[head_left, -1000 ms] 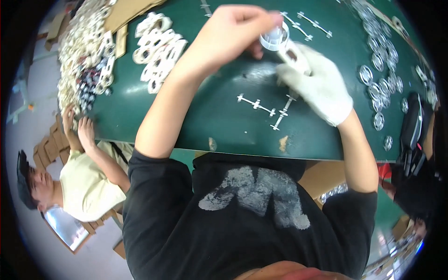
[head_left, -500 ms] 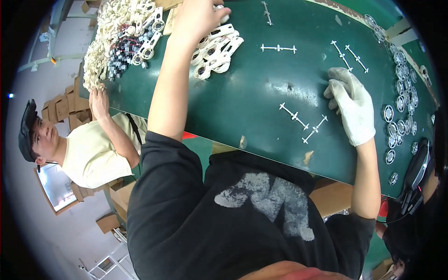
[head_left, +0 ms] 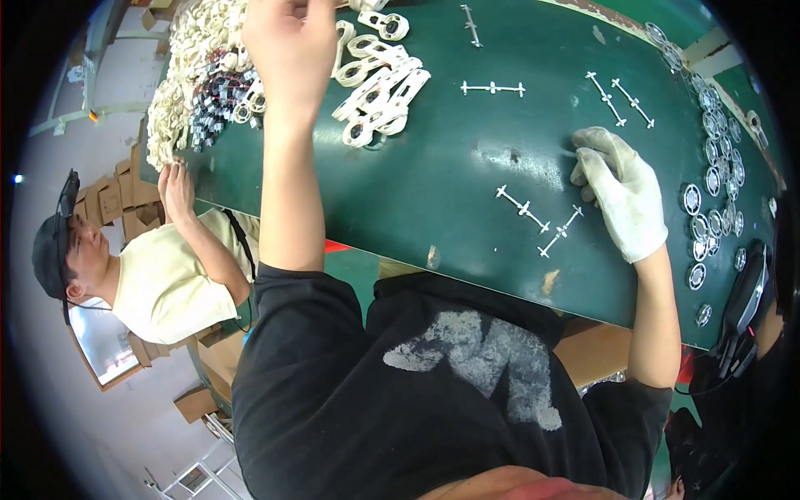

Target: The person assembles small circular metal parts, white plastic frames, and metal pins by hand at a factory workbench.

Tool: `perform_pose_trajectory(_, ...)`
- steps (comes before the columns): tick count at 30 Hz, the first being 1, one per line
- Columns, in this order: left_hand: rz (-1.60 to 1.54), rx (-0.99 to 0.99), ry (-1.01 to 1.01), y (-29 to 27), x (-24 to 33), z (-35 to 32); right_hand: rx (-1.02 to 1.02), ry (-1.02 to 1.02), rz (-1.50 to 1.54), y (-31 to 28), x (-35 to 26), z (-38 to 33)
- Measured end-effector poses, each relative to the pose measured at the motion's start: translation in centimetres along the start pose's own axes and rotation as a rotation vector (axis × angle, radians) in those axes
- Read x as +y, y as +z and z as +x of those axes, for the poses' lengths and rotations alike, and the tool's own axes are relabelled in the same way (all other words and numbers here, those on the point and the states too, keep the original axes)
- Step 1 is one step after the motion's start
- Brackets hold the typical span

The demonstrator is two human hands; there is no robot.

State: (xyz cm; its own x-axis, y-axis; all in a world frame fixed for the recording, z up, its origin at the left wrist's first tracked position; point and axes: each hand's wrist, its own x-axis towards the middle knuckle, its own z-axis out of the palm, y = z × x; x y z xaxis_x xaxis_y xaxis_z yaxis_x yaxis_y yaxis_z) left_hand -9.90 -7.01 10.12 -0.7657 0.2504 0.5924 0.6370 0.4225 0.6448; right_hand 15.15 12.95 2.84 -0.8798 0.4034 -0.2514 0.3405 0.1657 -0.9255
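My bare left hand (head_left: 292,50) is at the far edge of view, beside the large heap of cream plastic parts (head_left: 200,33). Its fingertips are cut off or hidden, so I cannot see what they hold. To its right lies a loose group of cream housings with round dark centres (head_left: 375,92). My right hand (head_left: 621,192), in a white glove, is low over the green table, fingers curled in; whether something is inside is hidden. Near it lie thin white cross-barred plastic pieces, including one (head_left: 561,232) to its left and a pair (head_left: 606,99) beyond it.
Small dark blocks with red wires (head_left: 218,104) lie by the heap. Several silvery round wheel-like parts (head_left: 698,225) line the table's right side. A black device (head_left: 746,308) is at the right edge. A co-worker (head_left: 158,275) sits at the left, one hand at the heap.
My left hand has moved left from above the cream housings toward the heap, uncovering housings at the far side. My gloved right hand has shifted slightly left, still curled.
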Motion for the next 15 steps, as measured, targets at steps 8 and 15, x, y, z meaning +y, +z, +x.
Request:
perform_pose_trajectory(8, -0.353, -0.42, 0.863, 8.8, 5.8, -9.7, -0.185, -0.024, 1.008, -0.7, 0.4, 0.9)
perform_pose_trajectory(15, -0.518, -0.356, 0.812, 18.8, 7.0, -8.0, 0.433, -0.256, 0.951, -4.7, 2.5, 3.0)
